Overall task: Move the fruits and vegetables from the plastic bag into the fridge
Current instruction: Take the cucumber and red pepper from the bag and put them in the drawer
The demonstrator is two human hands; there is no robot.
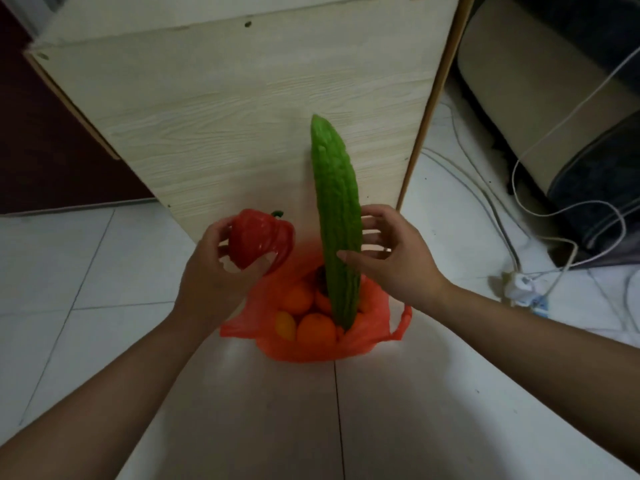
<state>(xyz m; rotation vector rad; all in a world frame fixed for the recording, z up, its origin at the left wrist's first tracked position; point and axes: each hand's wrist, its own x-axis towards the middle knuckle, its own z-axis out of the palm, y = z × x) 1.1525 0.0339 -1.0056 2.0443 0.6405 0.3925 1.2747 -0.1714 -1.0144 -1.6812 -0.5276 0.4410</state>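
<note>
An orange-red plastic bag (363,337) sits open on the white tiled floor. Several oranges (316,327) lie inside it. A long bumpy green bitter gourd (334,216) stands upright out of the bag and leans against a wooden panel. My left hand (214,275) holds a red bell pepper (254,239), with a stretch of the bag's plastic draped over it, up to the left of the gourd. My right hand (391,258) has its fingers spread around the gourd's middle, thumb touching it. No fridge is in sight.
A light wooden cabinet panel (221,109) rises right behind the bag. White cables (540,209) and a power strip (526,289) lie on the floor to the right, beside a dark cushioned seat (561,109). A dark red surface (45,150) fills the left.
</note>
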